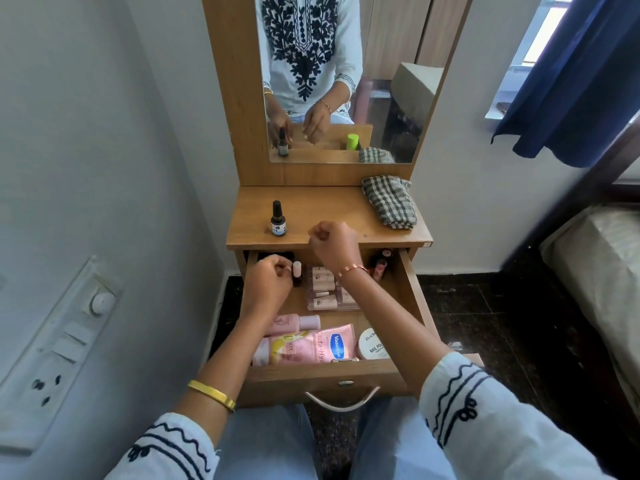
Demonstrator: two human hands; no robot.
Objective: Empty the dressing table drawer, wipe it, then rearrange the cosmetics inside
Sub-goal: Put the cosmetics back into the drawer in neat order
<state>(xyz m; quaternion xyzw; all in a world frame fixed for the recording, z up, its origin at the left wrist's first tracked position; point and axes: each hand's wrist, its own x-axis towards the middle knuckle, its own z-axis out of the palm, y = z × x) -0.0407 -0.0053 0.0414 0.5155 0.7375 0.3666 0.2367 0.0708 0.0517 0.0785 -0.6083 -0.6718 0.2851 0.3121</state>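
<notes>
The dressing table drawer [414, 293] is pulled out over my knees and full of cosmetics. My left hand [269, 283] reaches into its back left corner, fingers curled at a small pink-capped bottle [296, 269]. My right hand [331, 244] hovers as a curled fist over the tabletop's front edge, with nothing visible in it. A dark dropper bottle [278, 220] stands on the tabletop [322, 206]. Inside the drawer lie a pack of beige tubes [327, 289], a pink bottle [288, 323], a pink Vaseline tube [325, 345], a white nail polish remover jar [369, 342] and lipsticks [381, 265].
A checked cloth [389, 202] lies at the tabletop's back right, below the mirror [377, 81]. A switch panel [69, 323] is on the left wall. A bed [595, 271] and blue curtain [571, 81] are to the right. Dark floor surrounds the table.
</notes>
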